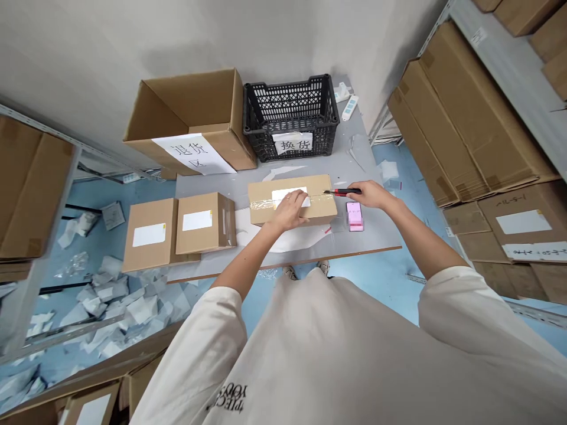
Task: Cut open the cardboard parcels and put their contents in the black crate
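I'm in a returns stockroom: cardboard cartons (469,118) shelved at three o'clock, a signed plastic crate (290,112) at twelve.

Your left hand (290,211) lies flat on the taped brown cardboard box with white label (319,203), sitting flat at 12 o'clock; your right hand (370,195) grips the red-and-black box cutter (341,192), blade out, tip at the box's 3 o'clock edge.

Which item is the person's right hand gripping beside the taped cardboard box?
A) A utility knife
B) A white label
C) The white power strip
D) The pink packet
A: the right hand closes around the red-and-black utility knife, its blade reaching toward the taped cardboard box.
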The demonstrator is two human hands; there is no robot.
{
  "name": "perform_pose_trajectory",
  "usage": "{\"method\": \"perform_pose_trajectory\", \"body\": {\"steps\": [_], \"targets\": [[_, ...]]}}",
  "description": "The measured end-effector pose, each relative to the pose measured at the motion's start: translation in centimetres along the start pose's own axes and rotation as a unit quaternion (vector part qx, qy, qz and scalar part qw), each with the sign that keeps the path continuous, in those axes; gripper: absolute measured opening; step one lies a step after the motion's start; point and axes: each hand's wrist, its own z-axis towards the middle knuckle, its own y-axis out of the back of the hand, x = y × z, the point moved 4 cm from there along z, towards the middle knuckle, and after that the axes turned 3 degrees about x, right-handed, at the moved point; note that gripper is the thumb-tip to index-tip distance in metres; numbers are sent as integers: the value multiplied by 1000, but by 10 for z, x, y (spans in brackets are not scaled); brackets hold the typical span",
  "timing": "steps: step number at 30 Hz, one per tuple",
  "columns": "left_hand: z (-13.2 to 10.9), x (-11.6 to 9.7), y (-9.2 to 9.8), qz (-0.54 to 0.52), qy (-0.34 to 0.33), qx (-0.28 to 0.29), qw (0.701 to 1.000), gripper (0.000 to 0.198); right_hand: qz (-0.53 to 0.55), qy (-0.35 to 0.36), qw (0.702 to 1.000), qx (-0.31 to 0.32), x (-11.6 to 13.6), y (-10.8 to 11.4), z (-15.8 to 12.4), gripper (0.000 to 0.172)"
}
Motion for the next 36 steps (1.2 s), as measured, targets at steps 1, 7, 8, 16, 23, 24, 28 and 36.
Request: {"method": "perform_pose_trajectory", "body": {"steps": [1,7,8,16,23,24,28,36], "targets": [[-10,8,2,2,10,-7,1000,97,-10,-1,1000,4,5,1,0,35],[-61,49,13,2,114,-41,993,92,-60,27,998,8,50,-1,7,35],[-64,52,13,-4,120,-43,992,92,-66,39,997,5,60,-3,9,36],[-59,58,7,-53,130,-68,988,99,-145,99,985,6,133,-33,39,38],[-60,57,6,-58,118,-72,989,96,-194,97,976,14,154,-38,43,40],[-59,58,7,-58,115,-71,989,94,-202,94,975,15,152,-37,43,40],[-54,60,9,-59,101,-62,991,87,-230,83,970,9,137,-32,40,40],[-50,65,12,-41,99,-41,993,72,-244,30,969,6,89,-11,16,38]]}}
